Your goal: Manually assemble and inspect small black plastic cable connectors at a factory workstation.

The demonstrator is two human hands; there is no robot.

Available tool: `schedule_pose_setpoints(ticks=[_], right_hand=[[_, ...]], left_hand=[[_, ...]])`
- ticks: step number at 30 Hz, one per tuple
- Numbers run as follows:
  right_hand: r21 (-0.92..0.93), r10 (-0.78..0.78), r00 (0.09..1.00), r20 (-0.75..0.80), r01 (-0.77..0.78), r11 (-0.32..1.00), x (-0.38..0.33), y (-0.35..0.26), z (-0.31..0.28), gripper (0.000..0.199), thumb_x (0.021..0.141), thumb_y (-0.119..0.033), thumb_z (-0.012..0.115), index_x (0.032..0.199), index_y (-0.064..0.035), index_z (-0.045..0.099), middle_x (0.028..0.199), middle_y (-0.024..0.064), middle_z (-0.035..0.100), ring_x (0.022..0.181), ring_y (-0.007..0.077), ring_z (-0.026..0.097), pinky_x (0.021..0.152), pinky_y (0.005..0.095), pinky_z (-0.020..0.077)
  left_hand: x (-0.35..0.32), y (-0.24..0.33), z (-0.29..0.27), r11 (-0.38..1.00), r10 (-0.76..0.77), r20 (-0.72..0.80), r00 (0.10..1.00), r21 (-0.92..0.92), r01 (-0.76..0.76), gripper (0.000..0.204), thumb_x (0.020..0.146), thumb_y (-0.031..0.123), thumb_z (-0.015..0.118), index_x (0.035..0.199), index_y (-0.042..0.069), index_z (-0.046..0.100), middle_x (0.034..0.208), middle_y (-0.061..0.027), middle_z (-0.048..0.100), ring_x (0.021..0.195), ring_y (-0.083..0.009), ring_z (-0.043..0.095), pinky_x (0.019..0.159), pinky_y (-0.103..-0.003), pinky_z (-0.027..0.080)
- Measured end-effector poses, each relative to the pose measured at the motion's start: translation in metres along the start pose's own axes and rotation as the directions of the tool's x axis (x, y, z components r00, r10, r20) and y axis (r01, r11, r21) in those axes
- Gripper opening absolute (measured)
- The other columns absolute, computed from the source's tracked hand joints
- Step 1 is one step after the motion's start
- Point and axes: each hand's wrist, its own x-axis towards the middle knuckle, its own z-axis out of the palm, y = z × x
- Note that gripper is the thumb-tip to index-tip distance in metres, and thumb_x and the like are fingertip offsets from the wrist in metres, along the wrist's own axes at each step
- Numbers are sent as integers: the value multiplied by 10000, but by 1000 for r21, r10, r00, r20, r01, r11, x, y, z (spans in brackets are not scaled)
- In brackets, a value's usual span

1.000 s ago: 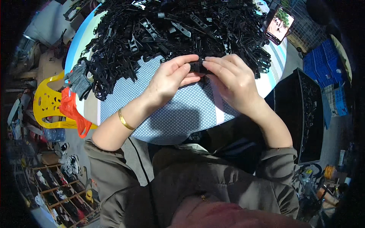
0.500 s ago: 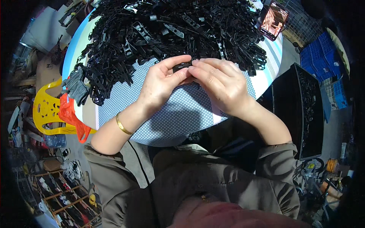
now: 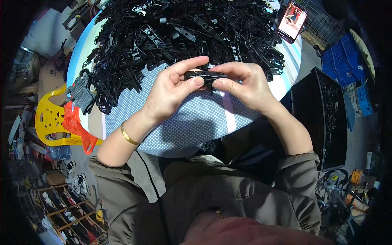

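Between my two hands is a small black plastic part [image 3: 208, 76], long and narrow, held level above the table's near side. My left hand [image 3: 173, 83] pinches its left end between thumb and fingers. On its right end, my right hand [image 3: 245, 83] grips with the thumb in front and the fingers behind. What exactly the part is I cannot make out. Just beyond my hands a large heap of similar black plastic parts [image 3: 196, 32] covers most of the round table; a few pieces glint silver. Under my hands lies a blue-grey dotted cloth [image 3: 183, 130].
A phone [image 3: 292, 22] with a lit screen stands at the table's right edge. To the right is a black bin [image 3: 314, 118] with dark parts, and blue crates [image 3: 345, 61]. On the left are a yellow plastic chair [image 3: 49, 118], a red bag [image 3: 75, 122] and a grey glove [image 3: 81, 94].
My right hand has turned and opened away from my left, so the long black part now shows between them. Before, my fingers mostly covered it. The phone's picture has changed.
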Motion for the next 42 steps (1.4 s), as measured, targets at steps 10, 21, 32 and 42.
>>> schedule_pose_setpoints(ticks=[10,21,32,42], right_hand=[[-489,-158,987,1,138,861,10,15,-20,166,813,-129,628,920,-4,650,828,78,659,716,119,619,637,240,492],[-776,-467,864,187,421,469,16,26,13,258,704,-131,687,944,-55,632,899,87,605,776,241,569,665,322,490],[-641,-610,792,24,481,599,13,13,17,287,692,-46,704,950,1,587,871,91,630,692,179,603,599,265,489],[-785,-437,865,246,442,434,17,25,34,237,716,-124,656,943,-66,622,776,55,539,742,215,543,613,324,474]], left_hand=[[-10,-25,21,813,78,591,803,429,-395,255,824,118,597,1045,28,507,1002,-101,574,898,-209,564,799,-321,460],[15,13,-49,371,536,-83,840,917,-146,126,777,48,607,894,37,653,796,-66,588,718,-159,589,635,-251,471],[9,-12,-11,129,527,338,780,875,-467,496,688,24,654,1166,-8,525,1090,-129,580,877,-275,547,784,-346,458],[13,7,-35,964,260,-424,868,172,-205,264,828,51,612,1071,-20,537,906,-61,578,785,-115,603,725,-209,507]])
